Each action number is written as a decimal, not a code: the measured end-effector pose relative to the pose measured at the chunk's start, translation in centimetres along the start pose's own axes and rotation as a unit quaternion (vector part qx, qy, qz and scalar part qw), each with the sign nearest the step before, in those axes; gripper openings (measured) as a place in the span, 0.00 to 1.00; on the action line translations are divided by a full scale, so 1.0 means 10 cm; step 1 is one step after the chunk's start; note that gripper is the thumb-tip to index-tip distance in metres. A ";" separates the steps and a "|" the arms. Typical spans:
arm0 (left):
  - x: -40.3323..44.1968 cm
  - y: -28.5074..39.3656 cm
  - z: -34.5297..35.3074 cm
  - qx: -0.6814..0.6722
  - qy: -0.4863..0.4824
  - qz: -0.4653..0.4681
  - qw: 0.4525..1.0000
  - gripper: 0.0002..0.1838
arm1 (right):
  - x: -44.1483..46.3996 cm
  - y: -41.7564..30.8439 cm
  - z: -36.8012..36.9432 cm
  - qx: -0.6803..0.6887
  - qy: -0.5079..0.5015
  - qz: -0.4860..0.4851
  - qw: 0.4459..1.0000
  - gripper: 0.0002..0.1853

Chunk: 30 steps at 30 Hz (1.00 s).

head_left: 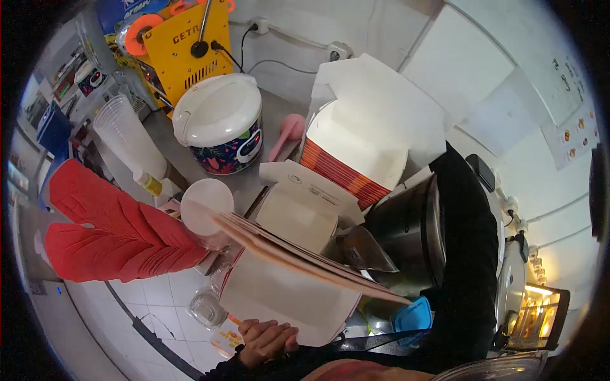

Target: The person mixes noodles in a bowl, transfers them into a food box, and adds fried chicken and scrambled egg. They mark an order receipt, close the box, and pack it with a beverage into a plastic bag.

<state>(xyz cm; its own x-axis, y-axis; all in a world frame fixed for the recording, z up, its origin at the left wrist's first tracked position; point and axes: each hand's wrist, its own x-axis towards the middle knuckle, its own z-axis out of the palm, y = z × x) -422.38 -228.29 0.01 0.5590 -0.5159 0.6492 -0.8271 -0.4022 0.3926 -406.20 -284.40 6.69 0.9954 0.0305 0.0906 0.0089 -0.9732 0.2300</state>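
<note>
My left hand [268,343] comes up from a dark sleeve at the bottom, its fingers curled together at the lower edge of a white-lined cardboard box [286,298]. Whether the fingers grip that edge or something behind it is hidden. From the box rises a stack of thin cardboard flaps [305,260], seen almost edge-on. Just behind stands a smaller open paper food box [295,216]. Below the box, beside my hand, is a printed orange and white piece [227,336]. My right hand does not show.
Nested red-sided boxes [359,146] stand at the back, left of a steel pot [406,222] with black cloth [470,254]. Stacked red cups or sleeves [114,228], a white tub [206,206], a floral rice cooker [219,124] and a yellow machine [190,47] are leftward.
</note>
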 end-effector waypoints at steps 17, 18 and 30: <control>-0.03 -0.02 0.15 -0.005 0.064 0.013 0.998 0.03 | -0.02 0.28 -0.04 0.114 -0.033 0.054 0.991 0.24; -0.02 0.01 0.13 -0.009 0.053 -0.003 0.999 0.03 | -0.01 0.30 -0.08 0.116 -0.030 0.056 0.991 0.24; 0.11 -0.02 0.07 -0.033 0.035 0.034 0.998 0.05 | 0.07 0.01 -0.89 0.075 -0.023 0.098 0.992 0.20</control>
<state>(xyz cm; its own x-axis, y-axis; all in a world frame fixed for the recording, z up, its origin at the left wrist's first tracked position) -421.61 -229.30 0.17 0.4981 -0.4850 0.7188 -0.8662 -0.3160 0.3870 -406.39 -282.41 15.38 0.9828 -0.1693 0.0745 -0.1742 -0.9825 0.0654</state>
